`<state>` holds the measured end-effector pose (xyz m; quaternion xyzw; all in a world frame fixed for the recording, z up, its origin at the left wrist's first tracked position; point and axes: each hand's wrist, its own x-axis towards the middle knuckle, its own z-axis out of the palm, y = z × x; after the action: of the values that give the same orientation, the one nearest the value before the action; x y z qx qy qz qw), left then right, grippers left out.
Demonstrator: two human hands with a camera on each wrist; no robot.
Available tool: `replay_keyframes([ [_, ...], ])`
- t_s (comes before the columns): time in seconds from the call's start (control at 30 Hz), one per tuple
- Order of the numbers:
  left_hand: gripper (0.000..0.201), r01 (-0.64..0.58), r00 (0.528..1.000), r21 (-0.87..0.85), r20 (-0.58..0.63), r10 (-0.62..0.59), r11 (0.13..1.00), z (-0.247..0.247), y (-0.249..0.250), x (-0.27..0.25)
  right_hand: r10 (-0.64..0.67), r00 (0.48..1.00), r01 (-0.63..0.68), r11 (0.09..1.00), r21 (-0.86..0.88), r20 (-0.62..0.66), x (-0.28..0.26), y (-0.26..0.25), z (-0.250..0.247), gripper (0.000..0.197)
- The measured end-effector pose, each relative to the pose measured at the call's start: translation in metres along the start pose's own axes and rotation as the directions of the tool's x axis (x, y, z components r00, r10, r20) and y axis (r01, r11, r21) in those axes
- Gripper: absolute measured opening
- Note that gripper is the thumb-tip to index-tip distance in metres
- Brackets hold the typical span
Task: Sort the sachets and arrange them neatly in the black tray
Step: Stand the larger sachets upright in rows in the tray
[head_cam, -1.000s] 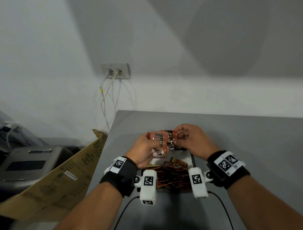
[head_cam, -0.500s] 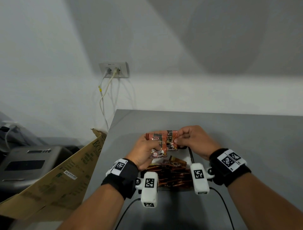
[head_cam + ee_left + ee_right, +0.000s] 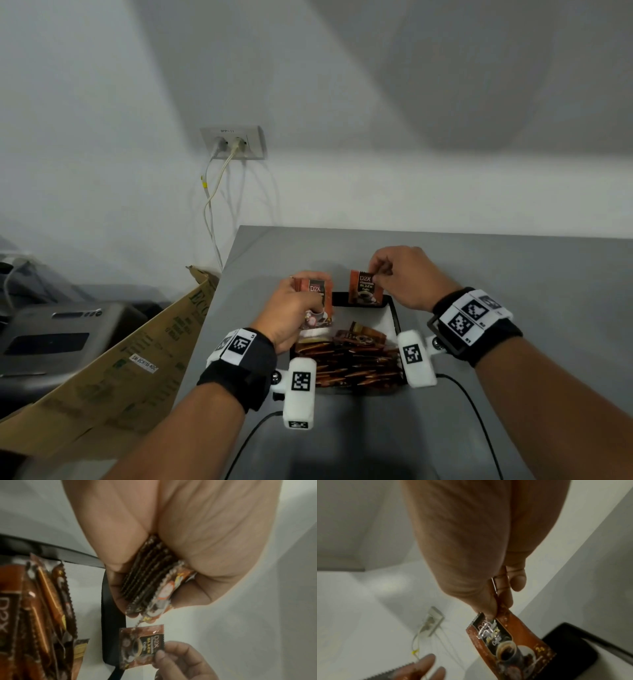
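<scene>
Grey tabletop (image 3: pixel 513 274) against a white wall, socket above its far left corner; black tray (image 3: pixel 394 308) near the tabletop's front edge. Since a second ago your hands have parted: your right hand (image 3: pixel 404 277) has drawn one sachet (image 3: pixel 364 287) off the stack (image 3: pixel 147 574), pinched by its top edge, over the tray's far edge; your left hand (image 3: pixel 291 308) grips the stack, edges aligned. Sorting appears under way; sachet reads D2X Black, brown-orange, glossy, flat.
</scene>
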<state>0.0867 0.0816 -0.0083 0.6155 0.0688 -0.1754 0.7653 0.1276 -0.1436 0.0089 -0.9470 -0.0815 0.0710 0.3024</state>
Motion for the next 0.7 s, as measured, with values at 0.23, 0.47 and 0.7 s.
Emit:
replay_keyframes([
  [0.23, 0.053, 0.010, 1.000, 0.057, -0.020, -0.009, 0.998, -0.015, -0.008, -0.004, 0.034, 0.999, -0.029, 0.991, -0.129, 0.037, 0.000, 0.019, 0.028, 0.018],
  [0.47, 0.047, 0.044, 0.999, 0.097, -0.029, -0.042, 0.994, -0.020, -0.014, -0.003, 0.044, 0.999, -0.040, 0.989, -0.145, 0.030, 0.002, 0.027, 0.031, 0.019],
  [0.7, 0.047, 0.072, 0.997, 0.078, -0.036, -0.069, 0.994, -0.020, -0.018, -0.002, 0.056, 0.998, -0.055, 0.987, -0.150, 0.004, 0.002, 0.033, 0.032, 0.016],
])
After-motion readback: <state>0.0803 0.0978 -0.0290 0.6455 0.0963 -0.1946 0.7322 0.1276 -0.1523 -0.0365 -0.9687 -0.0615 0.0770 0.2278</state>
